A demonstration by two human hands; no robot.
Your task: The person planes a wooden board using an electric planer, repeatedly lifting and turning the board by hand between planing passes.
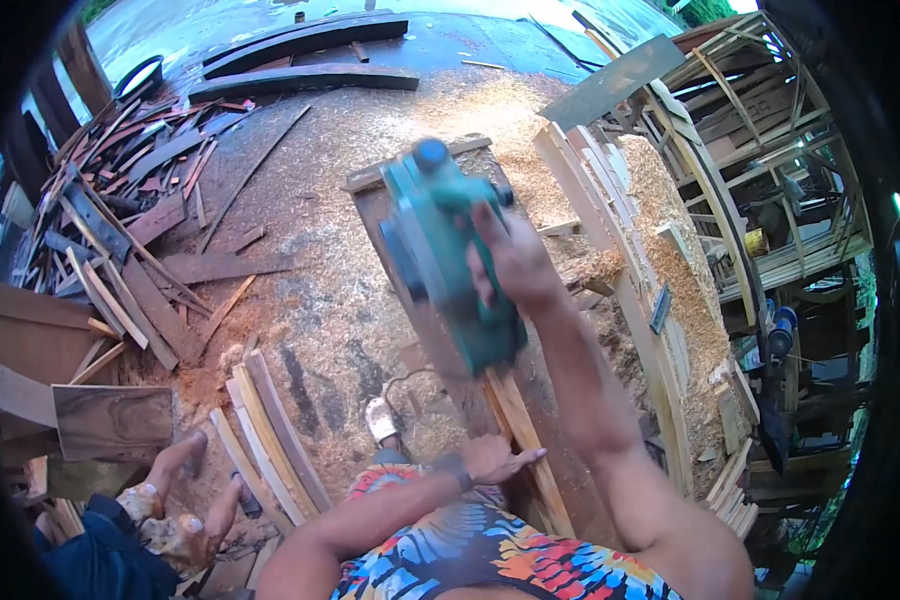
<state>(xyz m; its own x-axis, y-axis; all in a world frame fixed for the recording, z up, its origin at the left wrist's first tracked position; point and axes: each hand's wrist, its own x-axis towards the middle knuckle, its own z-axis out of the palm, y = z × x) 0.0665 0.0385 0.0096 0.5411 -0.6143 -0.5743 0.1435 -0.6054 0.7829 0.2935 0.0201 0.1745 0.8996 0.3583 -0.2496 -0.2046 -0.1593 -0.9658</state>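
Note:
My right hand [515,262] is closed round the handle of a green electric hand planer [445,235], which is slightly blurred. The planer sits over a long wooden strip [530,440] on a plank bench [580,480] and hides the strip's far part. Nearer my body, my left hand [495,460] holds the same strip, with one finger stretched across its top. The other left fingers are partly hidden. A dark cord [410,376] curves out left of the bench.
Curved boards [630,270] and heaped shavings [660,200] line the right side. Scrap wood [140,170] is piled at the left. More curved strips [270,440] stand near my left arm. Another person's legs [185,500] show at lower left. Dark beams [305,80] lie ahead.

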